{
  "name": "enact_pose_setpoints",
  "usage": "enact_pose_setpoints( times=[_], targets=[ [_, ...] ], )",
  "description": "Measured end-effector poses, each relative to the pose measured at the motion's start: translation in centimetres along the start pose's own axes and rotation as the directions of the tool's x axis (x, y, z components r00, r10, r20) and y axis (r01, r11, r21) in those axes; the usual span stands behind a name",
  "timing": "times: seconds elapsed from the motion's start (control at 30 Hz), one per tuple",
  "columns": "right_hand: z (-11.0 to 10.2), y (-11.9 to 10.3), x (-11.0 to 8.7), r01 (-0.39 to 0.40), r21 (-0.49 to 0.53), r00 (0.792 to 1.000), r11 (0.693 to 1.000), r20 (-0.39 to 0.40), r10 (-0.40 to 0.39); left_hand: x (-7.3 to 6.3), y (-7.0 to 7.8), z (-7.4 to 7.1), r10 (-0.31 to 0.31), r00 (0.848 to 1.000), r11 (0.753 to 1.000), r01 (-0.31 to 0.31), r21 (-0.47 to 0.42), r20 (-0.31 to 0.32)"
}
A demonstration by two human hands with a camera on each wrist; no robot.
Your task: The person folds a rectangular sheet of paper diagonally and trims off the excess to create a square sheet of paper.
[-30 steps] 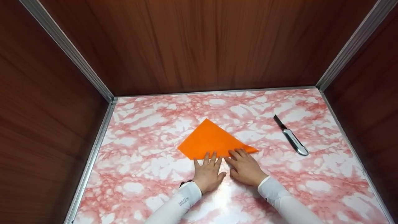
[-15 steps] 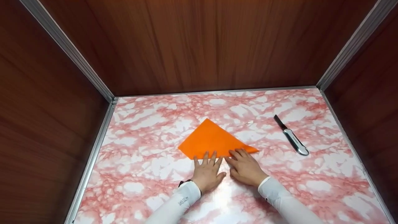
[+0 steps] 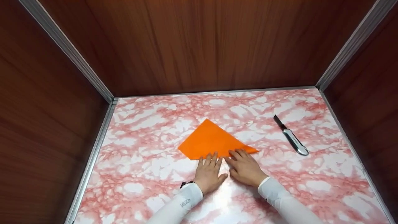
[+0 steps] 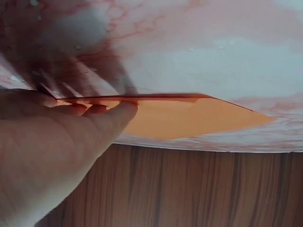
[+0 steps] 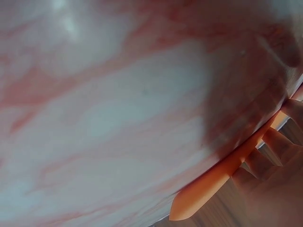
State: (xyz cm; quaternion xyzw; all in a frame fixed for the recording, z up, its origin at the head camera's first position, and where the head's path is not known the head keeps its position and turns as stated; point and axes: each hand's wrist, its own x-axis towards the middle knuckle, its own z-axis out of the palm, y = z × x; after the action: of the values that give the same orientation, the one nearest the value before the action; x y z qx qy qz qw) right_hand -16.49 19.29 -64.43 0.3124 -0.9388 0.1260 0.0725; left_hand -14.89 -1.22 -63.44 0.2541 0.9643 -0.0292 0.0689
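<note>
A folded sheet of orange paper (image 3: pixel 210 138) lies on the table, its peak pointing away from me and its long folded edge facing me. My left hand (image 3: pixel 209 174) rests with straight, slightly spread fingers on that near edge, left of its middle. Beside it my right hand (image 3: pixel 247 168) presses its fingertips on the same edge, toward the pointed right corner. In the left wrist view the fingers (image 4: pixel 124 113) lie along the paper's fold (image 4: pixel 165 98). From the right wrist, the fingers (image 5: pixel 258 163) touch the paper (image 5: pixel 203 191), whose corner sticks out past them.
A utility knife (image 3: pixel 293 140) with a silver and black handle lies to the right, its dark blade pointing to the back. The table (image 3: pixel 140 174) has a pink-and-white marbled top. Brown wood-look panels (image 3: pixel 199 46) with metal edging enclose it at the back and both sides.
My left hand's fingers have shifted slightly right along the near edge and lie closer together. The right hand, paper and knife stay where they were.
</note>
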Motion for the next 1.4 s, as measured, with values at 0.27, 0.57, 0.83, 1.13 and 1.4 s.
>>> enact_pose_setpoints(
  times=[0.27,0.57,0.83,1.13,1.4],
  targets=[
    [0.0,0.1,-0.1,-0.007,-0.004,1.000,1.000,0.011,0.007,-0.1,0.2,0.0,-0.024,0.999,1.000,0.025,-0.017,0.025],
    [0.1,-0.2,0.2,-0.013,0.010,1.000,1.000,-0.001,0.013,0.0,0.2,-0.4,-0.056,0.996,0.998,0.057,-0.009,0.065],
    [0.4,-0.7,0.3,-0.022,0.000,1.000,1.000,0.012,0.022,0.0,0.0,-0.8,-0.062,0.996,0.998,0.063,-0.010,0.062],
    [-0.1,-1.1,0.6,-0.014,0.011,1.000,1.000,0.024,0.014,-0.1,-0.8,-1.3,-0.036,0.991,0.999,0.041,-0.034,0.125],
    [-0.3,-1.0,0.6,-0.011,0.010,0.999,1.000,0.037,0.011,-0.4,-1.4,-1.3,-0.004,0.989,1.000,0.008,-0.028,0.147]
  ],
)
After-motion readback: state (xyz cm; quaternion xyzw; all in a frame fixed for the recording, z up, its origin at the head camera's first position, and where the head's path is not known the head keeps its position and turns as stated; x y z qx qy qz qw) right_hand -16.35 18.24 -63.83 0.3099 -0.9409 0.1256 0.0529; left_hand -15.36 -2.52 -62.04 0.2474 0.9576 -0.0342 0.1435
